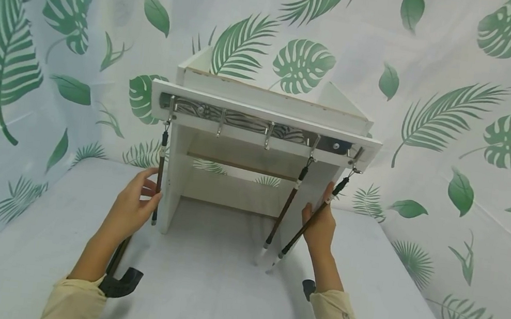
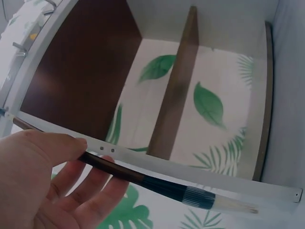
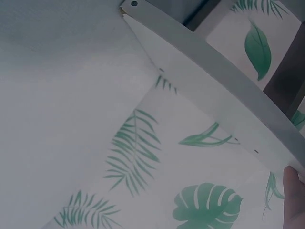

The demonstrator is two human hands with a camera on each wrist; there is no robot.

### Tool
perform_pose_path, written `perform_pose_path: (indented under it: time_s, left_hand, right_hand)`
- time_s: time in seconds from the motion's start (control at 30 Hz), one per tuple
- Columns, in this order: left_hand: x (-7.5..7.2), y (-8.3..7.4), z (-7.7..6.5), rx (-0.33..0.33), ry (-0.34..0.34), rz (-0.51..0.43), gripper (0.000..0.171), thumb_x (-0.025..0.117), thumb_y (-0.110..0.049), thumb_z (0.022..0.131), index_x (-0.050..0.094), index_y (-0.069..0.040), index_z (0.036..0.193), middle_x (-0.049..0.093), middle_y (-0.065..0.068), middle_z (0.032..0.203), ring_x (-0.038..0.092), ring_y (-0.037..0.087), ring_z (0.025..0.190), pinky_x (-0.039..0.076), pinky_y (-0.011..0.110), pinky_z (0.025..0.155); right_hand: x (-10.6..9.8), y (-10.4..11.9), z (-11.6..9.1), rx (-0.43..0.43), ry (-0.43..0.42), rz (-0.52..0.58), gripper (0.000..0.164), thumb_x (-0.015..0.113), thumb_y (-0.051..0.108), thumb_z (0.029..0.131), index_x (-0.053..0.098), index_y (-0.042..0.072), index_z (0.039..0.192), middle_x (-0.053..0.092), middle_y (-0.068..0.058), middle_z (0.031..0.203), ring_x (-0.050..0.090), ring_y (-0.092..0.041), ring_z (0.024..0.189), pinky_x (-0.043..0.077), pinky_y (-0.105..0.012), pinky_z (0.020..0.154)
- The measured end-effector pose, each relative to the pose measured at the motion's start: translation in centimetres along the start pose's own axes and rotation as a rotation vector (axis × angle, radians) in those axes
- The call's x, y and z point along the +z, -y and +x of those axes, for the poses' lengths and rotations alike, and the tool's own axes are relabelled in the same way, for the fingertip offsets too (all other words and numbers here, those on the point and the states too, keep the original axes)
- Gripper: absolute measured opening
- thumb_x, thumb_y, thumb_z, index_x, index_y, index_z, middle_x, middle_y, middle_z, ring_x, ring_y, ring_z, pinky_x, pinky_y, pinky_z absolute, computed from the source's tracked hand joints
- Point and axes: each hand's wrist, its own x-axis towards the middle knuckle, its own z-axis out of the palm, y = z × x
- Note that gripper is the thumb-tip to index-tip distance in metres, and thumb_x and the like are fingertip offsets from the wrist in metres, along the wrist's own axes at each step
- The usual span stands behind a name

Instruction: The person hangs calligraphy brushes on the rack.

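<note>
A white shelf unit point(image 1: 177, 172) stands tilted in the head view, with a rail of metal hooks point(image 1: 249, 125) along its upper front. My left hand point(image 1: 131, 206) pinches a dark-handled writing brush point(image 2: 116, 169) between thumb and fingers; its loop hangs from the leftmost hook. On the other side, my right hand point(image 1: 321, 230) grips the shelf's right side panel point(image 3: 209, 71). Two more brushes hang at the right: one brush point(image 1: 289, 199) inside the panel, another brush point(image 1: 307, 224) slanting in front of my right hand. Only a finger of that hand appears in the right wrist view.
Black straps point(image 1: 123, 283) are at both wrists. The shelf stands on a pale covered surface point(image 1: 219, 285). Behind it hangs a leaf-patterned sheet point(image 1: 357, 40). Wooden-edged crossboards point(image 2: 174, 95) span the shelf's interior.
</note>
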Motion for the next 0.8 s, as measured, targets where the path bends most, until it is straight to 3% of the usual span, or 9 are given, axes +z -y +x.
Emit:
perform_pose_path:
  time_s: [0.17, 0.5, 0.67, 0.8]
  left_hand:
    - [0.1, 0.6, 0.0, -0.010, 0.015, -0.031, 0.053, 0.057, -0.002, 0.086, 0.034, -0.002, 0.133, 0.056, 0.017, 0.096, 0.061, 0.033, 0.089, 0.055, 0.044, 0.073]
    - [0.4, 1.3, -0.2, -0.052, 0.121, -0.025, 0.061, 0.062, -0.005, 0.083, 0.031, -0.004, 0.136, 0.058, 0.014, 0.096, 0.062, 0.029, 0.089, 0.055, 0.040, 0.075]
    - [-0.5, 2.0, -0.4, -0.110, 0.258, 0.010, 0.066, 0.065, -0.017, 0.084, 0.029, -0.005, 0.138, 0.058, 0.017, 0.103, 0.061, 0.031, 0.094, 0.054, 0.043, 0.078]
    - [-1.5, 3.2, -0.8, -0.227, 0.420, 0.094, 0.067, 0.066, -0.023, 0.083, 0.031, 0.000, 0.135, 0.058, 0.020, 0.105, 0.060, 0.033, 0.093, 0.053, 0.043, 0.071]
  right_hand:
    - [0.0, 0.2, 0.1, 0.010, 0.006, -0.024, 0.089, 0.050, 0.002, 0.087, -0.008, 0.035, 0.145, 0.054, -0.038, 0.110, 0.060, -0.051, 0.085, 0.052, -0.057, 0.067]
    - [-0.1, -0.1, -0.2, -0.002, -0.020, -0.009, 0.085, 0.050, 0.001, 0.085, -0.001, 0.028, 0.147, 0.056, -0.039, 0.106, 0.059, -0.052, 0.085, 0.051, -0.057, 0.066]
    - [0.0, -0.2, -0.2, -0.007, -0.010, -0.008, 0.086, 0.050, 0.001, 0.086, -0.003, 0.029, 0.147, 0.055, -0.039, 0.107, 0.060, -0.052, 0.085, 0.052, -0.057, 0.065]
    - [0.0, -0.2, -0.2, -0.002, 0.005, -0.015, 0.088, 0.051, 0.001, 0.087, -0.006, 0.033, 0.146, 0.054, -0.039, 0.110, 0.060, -0.052, 0.086, 0.052, -0.056, 0.066]
